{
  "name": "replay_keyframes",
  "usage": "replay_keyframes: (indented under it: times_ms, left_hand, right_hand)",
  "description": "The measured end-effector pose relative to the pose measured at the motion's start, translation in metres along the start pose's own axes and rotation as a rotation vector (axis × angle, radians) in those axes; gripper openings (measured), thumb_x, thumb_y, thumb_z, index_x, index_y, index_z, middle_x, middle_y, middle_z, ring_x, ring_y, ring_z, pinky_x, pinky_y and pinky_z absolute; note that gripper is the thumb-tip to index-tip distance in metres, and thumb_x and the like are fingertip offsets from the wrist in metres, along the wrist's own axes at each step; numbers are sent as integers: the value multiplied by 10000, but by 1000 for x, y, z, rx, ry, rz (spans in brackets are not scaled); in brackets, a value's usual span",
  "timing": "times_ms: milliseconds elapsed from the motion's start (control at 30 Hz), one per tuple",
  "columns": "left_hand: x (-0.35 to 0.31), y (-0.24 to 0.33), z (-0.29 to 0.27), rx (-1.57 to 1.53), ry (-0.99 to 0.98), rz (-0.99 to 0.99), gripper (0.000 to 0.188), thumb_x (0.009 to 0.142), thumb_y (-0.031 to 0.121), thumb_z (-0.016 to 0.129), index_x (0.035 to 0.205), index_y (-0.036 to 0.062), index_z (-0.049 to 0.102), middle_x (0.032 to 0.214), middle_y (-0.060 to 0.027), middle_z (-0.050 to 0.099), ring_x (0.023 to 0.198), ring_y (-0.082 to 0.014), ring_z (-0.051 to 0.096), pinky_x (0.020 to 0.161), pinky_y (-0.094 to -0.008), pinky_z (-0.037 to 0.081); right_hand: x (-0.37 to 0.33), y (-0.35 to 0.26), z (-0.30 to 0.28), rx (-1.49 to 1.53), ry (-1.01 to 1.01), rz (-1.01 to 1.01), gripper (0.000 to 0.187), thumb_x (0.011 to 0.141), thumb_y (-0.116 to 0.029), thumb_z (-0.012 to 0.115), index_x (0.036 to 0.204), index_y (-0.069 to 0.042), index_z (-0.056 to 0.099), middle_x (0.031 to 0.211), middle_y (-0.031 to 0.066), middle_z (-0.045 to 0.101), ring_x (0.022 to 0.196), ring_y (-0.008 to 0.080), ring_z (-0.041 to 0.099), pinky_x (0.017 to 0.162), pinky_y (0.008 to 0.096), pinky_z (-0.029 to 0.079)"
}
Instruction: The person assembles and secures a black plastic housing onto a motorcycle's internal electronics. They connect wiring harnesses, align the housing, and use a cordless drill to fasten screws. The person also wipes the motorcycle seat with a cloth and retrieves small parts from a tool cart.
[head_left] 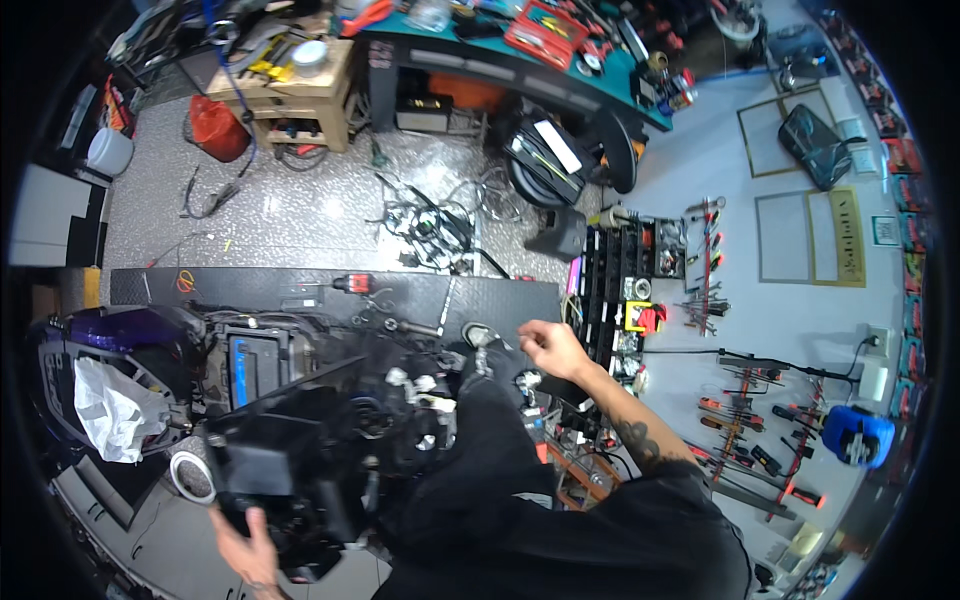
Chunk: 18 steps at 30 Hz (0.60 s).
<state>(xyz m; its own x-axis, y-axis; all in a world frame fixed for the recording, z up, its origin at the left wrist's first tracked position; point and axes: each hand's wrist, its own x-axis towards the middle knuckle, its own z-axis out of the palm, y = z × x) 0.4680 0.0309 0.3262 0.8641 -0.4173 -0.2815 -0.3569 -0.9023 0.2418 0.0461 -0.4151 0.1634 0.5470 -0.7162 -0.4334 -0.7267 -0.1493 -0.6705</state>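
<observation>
My left hand (pixel 245 548) grips the lower edge of a black plastic motorbike housing (pixel 262 455) at lower left, thumb on its near face. The fingers behind the housing are partly hidden. Out in front of me, over the right side, hangs my right hand (pixel 548 347) with its fingers curled together. Whatever it may hold is too small to tell, and it touches nothing else that I can see. Beyond the housing lies the partly stripped motorbike with a purple panel (pixel 125 328) and a compartment with a blue strip (pixel 240 370).
A dark ramp platform (pixel 470 300) carries a red power drill (pixel 352 284) and wrenches. Loose wiring (pixel 425 225) lies on the floor. On the right stand black parts bins (pixel 605 290) and wall-hung tools. A white bag (pixel 115 410) rests on the motorbike; a red bucket (pixel 218 130) stands farther back.
</observation>
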Motion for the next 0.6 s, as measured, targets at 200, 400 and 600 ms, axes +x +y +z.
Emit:
replay_keyframes:
  times_ms: [200, 400, 600]
  left_hand:
    - [28, -33, -4, 133, 97, 0, 502, 1183, 316, 469, 1284, -144, 644, 1024, -369, 729, 976, -512, 719, 921, -495, 546]
    - [32, -108, 1, 49, 16, -126, 541, 1195, 371, 459, 1389, -86, 672, 1352, -316, 713, 1300, -448, 652, 1121, -477, 486]
    - [32, -117, 4, 136, 81, -152, 613, 1189, 442, 442, 1294, -109, 690, 1136, -328, 759, 1067, -469, 705, 970, -488, 515]
  right_hand:
    - [-18, 198, -62, 322, -67, 696, 264, 1012, -227, 661, 1117, -14, 774, 873, 112, 788, 719, 204, 763, 684, 376, 629]
    - [-153, 294, -108, 262, -367, 1100, 242, 1017, -211, 649, 1111, -19, 763, 836, 86, 757, 654, 159, 721, 584, 334, 615]
    - [-172, 296, -150, 348, -347, 1067, 185, 1071, -175, 617, 1131, -20, 698, 851, 54, 680, 642, 156, 662, 556, 325, 597]
